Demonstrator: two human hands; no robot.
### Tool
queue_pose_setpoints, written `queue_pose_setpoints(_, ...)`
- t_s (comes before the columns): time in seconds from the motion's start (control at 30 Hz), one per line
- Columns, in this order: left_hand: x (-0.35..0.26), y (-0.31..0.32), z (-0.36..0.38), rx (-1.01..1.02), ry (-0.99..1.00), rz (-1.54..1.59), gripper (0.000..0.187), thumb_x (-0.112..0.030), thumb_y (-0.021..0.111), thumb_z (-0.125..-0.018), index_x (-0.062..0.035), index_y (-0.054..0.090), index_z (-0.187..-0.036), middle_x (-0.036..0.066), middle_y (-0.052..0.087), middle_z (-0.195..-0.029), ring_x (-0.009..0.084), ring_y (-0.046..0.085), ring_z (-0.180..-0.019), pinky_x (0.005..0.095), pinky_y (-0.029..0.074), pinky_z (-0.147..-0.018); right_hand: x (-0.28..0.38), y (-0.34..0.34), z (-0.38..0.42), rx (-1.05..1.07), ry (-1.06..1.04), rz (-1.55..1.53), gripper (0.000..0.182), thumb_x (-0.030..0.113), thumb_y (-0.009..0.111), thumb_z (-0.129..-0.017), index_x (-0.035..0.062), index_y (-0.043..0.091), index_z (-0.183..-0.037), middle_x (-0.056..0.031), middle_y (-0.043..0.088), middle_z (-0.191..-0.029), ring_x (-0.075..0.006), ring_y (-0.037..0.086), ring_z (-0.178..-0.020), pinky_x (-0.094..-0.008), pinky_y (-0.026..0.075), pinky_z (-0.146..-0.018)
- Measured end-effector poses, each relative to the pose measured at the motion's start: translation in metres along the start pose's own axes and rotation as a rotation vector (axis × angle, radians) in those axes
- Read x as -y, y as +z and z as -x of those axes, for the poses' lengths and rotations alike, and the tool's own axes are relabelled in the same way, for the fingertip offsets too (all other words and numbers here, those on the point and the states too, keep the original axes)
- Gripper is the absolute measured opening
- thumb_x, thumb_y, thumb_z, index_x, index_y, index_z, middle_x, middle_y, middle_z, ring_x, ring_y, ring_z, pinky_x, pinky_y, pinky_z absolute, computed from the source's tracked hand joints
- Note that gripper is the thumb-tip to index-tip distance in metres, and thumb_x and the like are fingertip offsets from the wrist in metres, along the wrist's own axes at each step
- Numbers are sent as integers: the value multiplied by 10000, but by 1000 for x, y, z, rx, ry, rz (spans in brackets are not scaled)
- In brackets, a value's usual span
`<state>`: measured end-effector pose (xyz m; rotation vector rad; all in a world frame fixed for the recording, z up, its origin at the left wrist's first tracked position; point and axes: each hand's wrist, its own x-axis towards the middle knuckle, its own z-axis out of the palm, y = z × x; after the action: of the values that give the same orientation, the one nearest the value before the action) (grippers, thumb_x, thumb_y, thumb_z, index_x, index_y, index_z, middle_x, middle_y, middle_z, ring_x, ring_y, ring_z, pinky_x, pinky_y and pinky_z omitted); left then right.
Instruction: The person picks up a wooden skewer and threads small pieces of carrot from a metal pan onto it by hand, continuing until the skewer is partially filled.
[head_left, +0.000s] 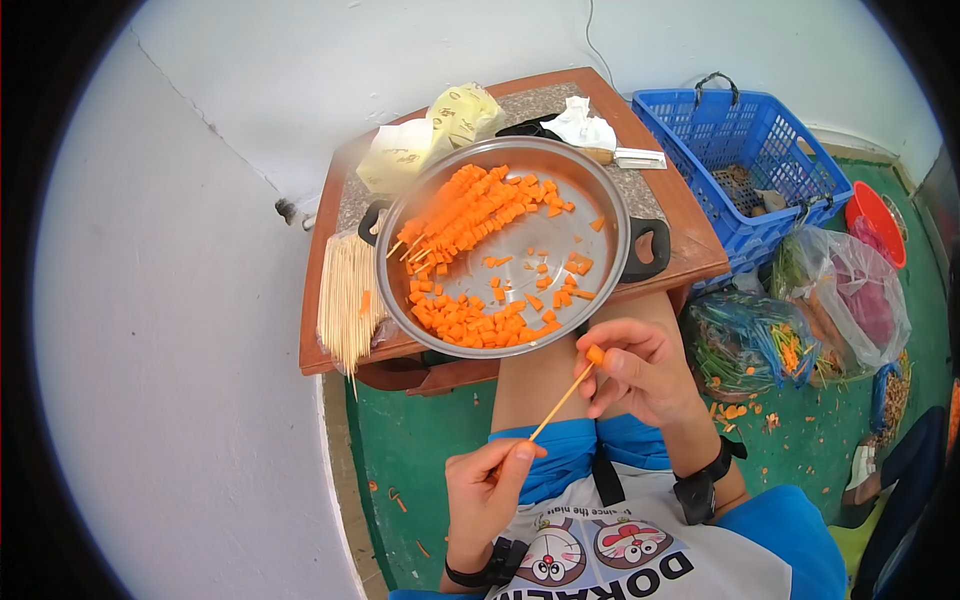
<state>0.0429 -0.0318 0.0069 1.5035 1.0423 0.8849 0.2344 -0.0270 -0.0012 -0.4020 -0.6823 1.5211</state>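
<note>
Wore a grey cartoon-print shirt, right up under the camera. Just past that, pinched the lower end of a thin skewer between thumb and finger of the left hand. Had the right hand at the far end, thumb and fingertip closed round one carrot piece, other fingers loosely spread. Couldn't tell how far onto the point, tbh. Slanted the skewer up and to the right, away from the lap, so basically hand to hand along its long axis. Saw the metal pan ahead and a bit left, way closer to the right hand than to the left. Spotted loose carrot cubes along its near side, left of the right hand, and loaded skewers further back. Noticed bare skewers left of the pan, nearer to the left hand.
</note>
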Motion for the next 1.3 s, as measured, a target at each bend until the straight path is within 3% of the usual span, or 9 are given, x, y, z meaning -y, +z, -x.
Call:
queue_pose_setpoints(0.2, 0, -1, 0, 29, 24, -26, 142, -68, 509, -772, 35, 592, -719, -21, 412, -456, 6, 314, -406, 165, 197, -364, 13, 4, 4, -43, 14, 268, 203, 18, 506, -761, -48, 527, -951, -109, 546, -824, -158, 566, -690, -270, 528, -553)
queue_pose_setpoints(0.47, -4, -2, -2, 108, -24, 36, 174, -90, 494, -784, 43, 587, -720, -13, 403, -448, 24, 339, -409, 168, 224, -364, 26, 16, 8, -3, -190, 758, 215, -47, 571, -685, -37, 565, -899, -105, 562, -791, -137, 570, -653, -174, 475, -538)
queue_pose_setpoints(0.6, 2, -8, -5, 185, -61, 132, 181, -97, 500, -782, 48, 585, -716, -7, 408, -448, 32, 354, -412, 171, 239, -366, 26, 20, 8, 7, -193, 775, 206, -47, 570, -687, -44, 564, -893, -106, 565, -777, -133, 570, -628, -185, 480, -534)
queue_pose_setpoints(0.7, 5, -9, -8, 218, -18, 135, 187, -99, 499, -782, 55, 582, -716, -3, 410, -447, 35, 352, -409, 175, 240, -364, 24, 20, 9, 40, -79, 509, 206, -44, 574, -687, -51, 560, -893, -105, 565, -771, -131, 569, -644, -192, 484, -539)
queue_pose_setpoints(0.77, 7, -9, -10, 240, 6, 144, 195, -102, 496, -783, 62, 578, -716, 1, 411, -446, 38, 350, -406, 178, 239, -363, 23, 26, 10, -41, -102, 541, 210, -89, 582, -648, -84, 562, -857, -143, 556, -713, -188, 576, -584, -246, 491, -501)
queue_pose_setpoints(0.97, 12, -10, -14, 354, -66, 409, 224, -106, 480, -791, 84, 567, -713, 21, 405, -437, 55, 343, -395, 186, 237, -358, 15, 37, 10, -36, -296, 631, 261, -45, 591, -668, -87, 535, -920, -143, 535, -752, -173, 570, -609, -250, 506, -536)
queue_pose_setpoints(1.07, 10, -7, -14, 303, -36, 375, 221, -111, 490, -784, 76, 572, -699, 22, 424, -445, 52, 351, -395, 185, 245, -360, 10, 40, 12, -94, -276, 570, 315, -19, 594, -680, -23, 528, -989, -94, 545, -811, -107, 540, -660, -187, 488, -558)
queue_pose_setpoints(1.13, 11, -5, -12, 135, 173, 132, 204, -115, 511, -767, 58, 581, -684, 31, 464, -463, 53, 379, -399, 180, 266, -364, 7, 37, 13, -86, -305, 622, 312, -16, 594, -681, -20, 531, -986, -94, 548, -803, -104, 541, -658, -185, 486, -545)
queue_pose_setpoints(1.3, 14, -1, -14, 0, 368, -63, 154, -105, 543, -732, 29, 595, -676, 53, 498, -482, 85, 426, -391, 196, 304, -369, 8, 42, 14, -93, -338, 764, 297, -1, 589, -689, -14, 536, -981, -91, 557, -768, -96, 542, -649, -178, 478, -514)
